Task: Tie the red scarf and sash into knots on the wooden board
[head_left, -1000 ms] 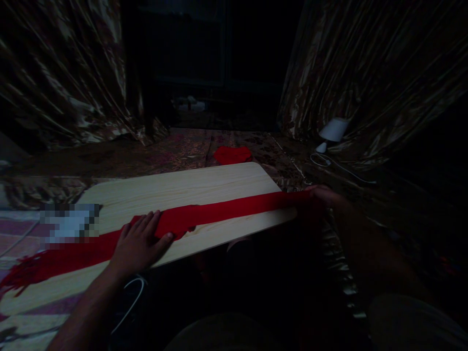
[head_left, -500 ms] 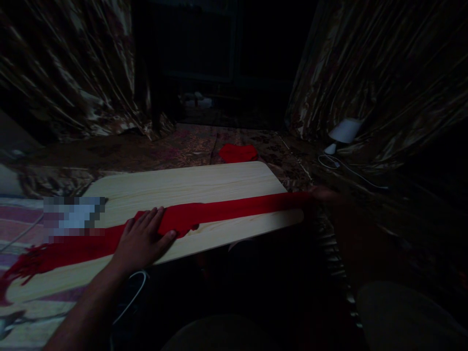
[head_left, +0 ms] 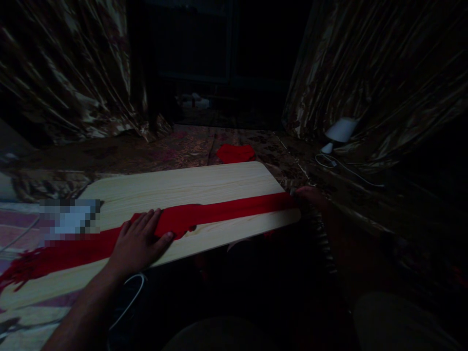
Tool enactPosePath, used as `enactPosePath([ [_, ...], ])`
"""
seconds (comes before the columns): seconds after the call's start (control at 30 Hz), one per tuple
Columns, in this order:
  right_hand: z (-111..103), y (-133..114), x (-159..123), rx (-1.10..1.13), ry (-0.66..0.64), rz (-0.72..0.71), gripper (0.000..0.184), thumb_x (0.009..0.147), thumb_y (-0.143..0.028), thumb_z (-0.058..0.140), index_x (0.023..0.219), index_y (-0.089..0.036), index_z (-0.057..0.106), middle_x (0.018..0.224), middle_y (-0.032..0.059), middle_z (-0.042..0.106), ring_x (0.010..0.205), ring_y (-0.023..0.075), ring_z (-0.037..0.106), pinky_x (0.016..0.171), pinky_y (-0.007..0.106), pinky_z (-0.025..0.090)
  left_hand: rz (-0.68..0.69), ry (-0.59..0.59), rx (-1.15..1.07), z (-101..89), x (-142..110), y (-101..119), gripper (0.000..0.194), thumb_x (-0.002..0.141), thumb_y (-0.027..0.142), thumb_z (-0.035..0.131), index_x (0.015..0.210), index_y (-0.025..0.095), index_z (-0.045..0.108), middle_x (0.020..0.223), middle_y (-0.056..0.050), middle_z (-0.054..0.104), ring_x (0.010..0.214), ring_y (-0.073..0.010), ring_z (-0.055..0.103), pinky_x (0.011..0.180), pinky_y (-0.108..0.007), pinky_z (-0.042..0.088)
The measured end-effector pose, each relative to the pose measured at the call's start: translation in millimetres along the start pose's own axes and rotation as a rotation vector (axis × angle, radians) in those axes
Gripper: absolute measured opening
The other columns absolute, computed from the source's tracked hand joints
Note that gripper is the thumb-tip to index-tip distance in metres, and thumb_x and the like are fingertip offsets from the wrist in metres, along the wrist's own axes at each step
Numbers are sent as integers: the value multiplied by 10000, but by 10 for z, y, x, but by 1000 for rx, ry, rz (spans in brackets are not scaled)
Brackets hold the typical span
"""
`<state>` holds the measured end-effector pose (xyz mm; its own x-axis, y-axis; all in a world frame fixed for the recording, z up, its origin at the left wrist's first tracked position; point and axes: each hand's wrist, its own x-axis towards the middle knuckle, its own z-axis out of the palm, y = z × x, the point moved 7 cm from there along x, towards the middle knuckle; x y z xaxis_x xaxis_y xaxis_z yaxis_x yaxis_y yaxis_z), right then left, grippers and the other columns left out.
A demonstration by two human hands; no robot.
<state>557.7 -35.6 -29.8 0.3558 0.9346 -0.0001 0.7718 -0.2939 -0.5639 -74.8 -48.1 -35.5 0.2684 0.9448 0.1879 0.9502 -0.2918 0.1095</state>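
A long red scarf with a fringed left end lies lengthwise across a light wood-grain tabletop. It has a bunched, wider part near the middle. My left hand rests flat on the scarf left of that part, fingers spread, thumb apart. At the table's right edge, the scarf bends down over the side, and a bit of red shows dimly below the tabletop. Close to that bend is my right hand, dark and partly blurred, its fingers stretched toward the cloth and seemingly not gripping it.
Behind the table lies a folded red cloth on a patterned cover. A small white lamp with its cord stands at the right. A pixelated object sits at the left by striped bedding. Patterned curtains hang at both sides.
My right hand has moved left toward the table edge. The scarf's right end, earlier stretched out beyond the edge to that hand, now drops over it. My left hand stays on the scarf.
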Motion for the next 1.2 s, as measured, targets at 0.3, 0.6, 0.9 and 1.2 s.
enactPosePath([
  [0.3, 452, -1014, -179, -79, -74, -373, 121, 800, -218, 636, 826, -182, 748, 901, 62, 757, 853, 201, 680, 815, 296, 510, -19, -27, 51, -9, -2, 1, 853, 939, 660, 362, 1622, 157, 280, 1626, -170, 373, 1510, -338, 323, 1219, -540, 185],
  [0.6, 1052, -1907, -530, -333, -192, -700, 179, 822, -187, 646, 976, -194, 738, 1020, 90, 736, 956, 222, 634, 834, 288, 451, -19, -37, 54, -44, -9, 32, 836, 938, 642, 380, 1624, 176, 275, 1630, -151, 373, 1517, -322, 315, 1222, -536, 185],
  [0.9, 1110, -1868, -289, -184, -391, -495, 150, 767, -129, 613, 879, -186, 694, 800, 5, 700, 698, 143, 589, 621, 225, 391, -12, -29, 38, -32, -18, 34, 849, 943, 664, 376, 1627, 173, 267, 1634, -151, 366, 1524, -323, 302, 1226, -541, 175],
  [1.2, 1117, -1957, -369, -305, -344, -698, 90, 725, -127, 635, 787, -189, 655, 807, 10, 666, 715, 139, 554, 619, 228, 345, -20, -2, 35, -54, -20, 55, 854, 935, 673, 396, 1620, 175, 289, 1627, -158, 376, 1508, -338, 332, 1221, -564, 186],
])
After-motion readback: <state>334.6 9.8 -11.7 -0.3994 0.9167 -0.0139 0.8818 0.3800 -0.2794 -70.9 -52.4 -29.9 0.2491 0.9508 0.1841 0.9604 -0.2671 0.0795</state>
